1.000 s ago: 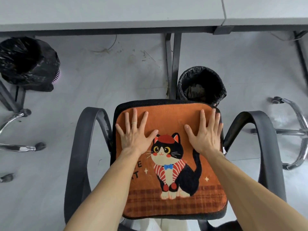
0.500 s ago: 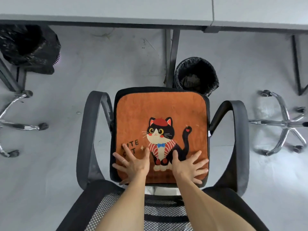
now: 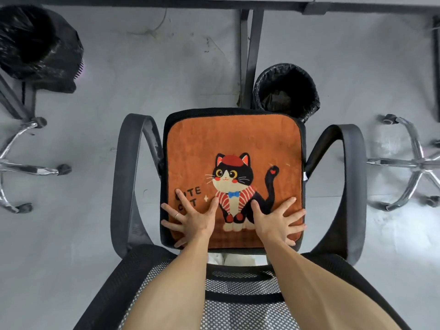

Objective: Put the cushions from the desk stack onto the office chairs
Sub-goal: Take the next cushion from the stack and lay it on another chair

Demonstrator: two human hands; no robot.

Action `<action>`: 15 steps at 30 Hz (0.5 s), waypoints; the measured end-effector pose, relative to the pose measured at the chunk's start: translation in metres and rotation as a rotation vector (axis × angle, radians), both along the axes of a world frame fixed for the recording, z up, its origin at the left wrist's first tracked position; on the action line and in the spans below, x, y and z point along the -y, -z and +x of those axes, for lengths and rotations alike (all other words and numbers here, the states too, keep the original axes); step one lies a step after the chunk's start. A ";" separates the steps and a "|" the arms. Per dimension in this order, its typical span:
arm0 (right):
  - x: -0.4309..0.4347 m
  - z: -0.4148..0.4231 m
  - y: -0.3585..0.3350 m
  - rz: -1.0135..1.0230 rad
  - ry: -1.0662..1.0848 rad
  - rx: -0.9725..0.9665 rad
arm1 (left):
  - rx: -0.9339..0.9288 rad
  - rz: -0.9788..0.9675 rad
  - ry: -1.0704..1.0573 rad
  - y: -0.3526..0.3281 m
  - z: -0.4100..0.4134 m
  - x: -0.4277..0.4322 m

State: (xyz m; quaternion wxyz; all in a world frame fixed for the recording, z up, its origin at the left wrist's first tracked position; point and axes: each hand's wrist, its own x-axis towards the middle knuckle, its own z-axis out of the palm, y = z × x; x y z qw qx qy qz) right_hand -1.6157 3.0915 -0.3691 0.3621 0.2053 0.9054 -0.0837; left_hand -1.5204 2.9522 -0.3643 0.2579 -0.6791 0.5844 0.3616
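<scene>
Flat down on the near part of the cushion (image 3: 233, 139): left hand (image 3: 192, 221), fingers straight and splayed wide, holding nothing, a ring on one finger, fingertips over the printed lettering. Likewise flat and splayed beside it: right hand (image 3: 277, 222), at the near right corner, just below the printed cat's tail. Between the two hands, the cat's feet. Both forearms reaching over the mesh backrest (image 3: 238, 303).

Cushion orange with a black border, lying square on the seat of the office chair (image 3: 123, 177), between its two curved grey armrests and covering nearly the whole seat.

Just past the seat's far right corner, a small round bin (image 3: 285, 91) lined with a black bag, standing on the grey floor (image 3: 142, 79) beside the bench leg (image 3: 248, 55). Far left, a second bagged bin (image 3: 35, 44). Well apart on either side, a left chair base (image 3: 23, 167) and a right chair base (image 3: 414, 163), both chrome. Along the top, the bench edge (image 3: 142, 1).
</scene>
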 end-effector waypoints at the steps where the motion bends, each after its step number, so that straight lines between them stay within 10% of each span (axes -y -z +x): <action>1: 0.000 -0.005 -0.005 0.004 -0.006 0.029 | 0.009 -0.011 0.021 -0.003 0.000 0.003; 15: -0.019 -0.052 -0.030 -0.005 0.083 -0.056 | -0.053 -0.194 0.020 -0.012 0.019 0.080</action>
